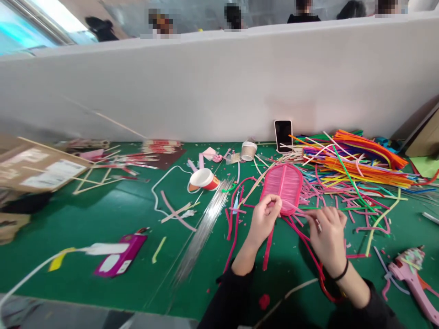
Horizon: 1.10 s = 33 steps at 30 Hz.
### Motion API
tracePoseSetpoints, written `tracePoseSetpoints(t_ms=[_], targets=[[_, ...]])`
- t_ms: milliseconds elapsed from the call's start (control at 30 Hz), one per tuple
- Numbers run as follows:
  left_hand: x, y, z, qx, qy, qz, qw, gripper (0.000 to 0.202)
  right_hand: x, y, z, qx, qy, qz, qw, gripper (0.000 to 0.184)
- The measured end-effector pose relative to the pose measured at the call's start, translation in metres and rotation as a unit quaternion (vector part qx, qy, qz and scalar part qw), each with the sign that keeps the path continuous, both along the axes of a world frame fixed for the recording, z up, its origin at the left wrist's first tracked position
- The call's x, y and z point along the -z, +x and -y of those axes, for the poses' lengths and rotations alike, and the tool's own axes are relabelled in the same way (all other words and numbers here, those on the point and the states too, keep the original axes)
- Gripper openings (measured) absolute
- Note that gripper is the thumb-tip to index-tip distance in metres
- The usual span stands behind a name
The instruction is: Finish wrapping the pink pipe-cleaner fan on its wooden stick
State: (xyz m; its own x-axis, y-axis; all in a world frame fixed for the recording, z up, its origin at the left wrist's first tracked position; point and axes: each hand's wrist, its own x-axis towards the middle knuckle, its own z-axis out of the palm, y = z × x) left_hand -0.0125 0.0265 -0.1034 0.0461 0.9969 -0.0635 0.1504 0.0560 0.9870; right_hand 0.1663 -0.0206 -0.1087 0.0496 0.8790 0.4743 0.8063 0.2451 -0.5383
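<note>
My left hand is closed in a pinch on one end of a light pink pipe cleaner. The other end runs into the closed fingers of my right hand, so the strip stretches between both hands. Just behind them lies a flat, oval pink piece with a darker pink fuzzy rim and a bar down its middle; my left hand overlaps its lower edge. Dark pink pipe cleaners trail from below it towards the front of the table. A black band circles my right wrist.
Colourful pipe cleaners pile up at right, near a pink glue gun. A phone leans on the white partition. Leftward are a paper cup, thin clear rods, a purple box and a cardboard box.
</note>
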Motion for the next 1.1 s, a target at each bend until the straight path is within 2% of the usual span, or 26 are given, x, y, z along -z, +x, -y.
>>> tracePoseSetpoints(t_ms=[67, 133, 200, 333, 400, 500, 600, 700, 767, 833, 900, 1100], targets=[[0.002, 0.003, 0.000, -0.023, -0.006, 0.007, 1.000, 0.030, 0.005, -0.005, 0.004, -0.016, -0.029, -0.021, 0.999, 0.017], [0.000, 0.004, 0.000, -0.019, -0.020, 0.009, 1.000, 0.031, 0.005, -0.004, 0.000, -0.026, -0.043, -0.026, 0.998, 0.015], [-0.004, 0.005, 0.001, -0.006, -0.030, 0.007, 1.000, 0.032, -0.001, 0.001, -0.009, -0.037, -0.026, -0.013, 0.999, 0.009], [-0.012, 0.003, 0.003, 0.027, -0.044, -0.002, 0.999, 0.032, -0.019, 0.011, -0.029, -0.085, 0.024, 0.027, 0.996, 0.013], [-0.015, 0.001, 0.004, 0.049, -0.051, -0.007, 0.997, 0.033, -0.023, 0.011, -0.034, -0.128, 0.025, 0.034, 0.991, 0.008], [-0.018, -0.003, 0.001, 0.086, -0.060, -0.018, 0.994, 0.032, -0.026, 0.011, -0.039, -0.182, -0.004, 0.051, 0.982, 0.011], [-0.023, -0.010, -0.004, 0.144, -0.060, -0.041, 0.987, 0.025, -0.029, 0.012, -0.045, -0.229, -0.001, 0.127, 0.965, 0.012], [-0.028, -0.012, -0.009, 0.218, -0.047, -0.081, 0.971, 0.015, -0.035, 0.013, -0.051, -0.282, 0.038, 0.221, 0.933, 0.016], [-0.028, -0.009, -0.010, 0.236, -0.047, -0.094, 0.966, 0.014, -0.039, 0.013, -0.055, -0.311, 0.047, 0.256, 0.914, 0.016], [-0.025, -0.004, -0.009, 0.224, -0.052, -0.087, 0.969, 0.015, -0.041, 0.014, -0.058, -0.319, 0.042, 0.271, 0.907, 0.015], [-0.021, 0.000, -0.008, 0.199, -0.051, -0.073, 0.976, 0.015, -0.040, 0.016, -0.058, -0.304, 0.034, 0.265, 0.914, 0.013], [-0.008, 0.008, 0.001, 0.091, -0.033, -0.015, 0.995, 0.028, -0.027, 0.012, -0.043, -0.223, 0.003, 0.116, 0.968, 0.010]])
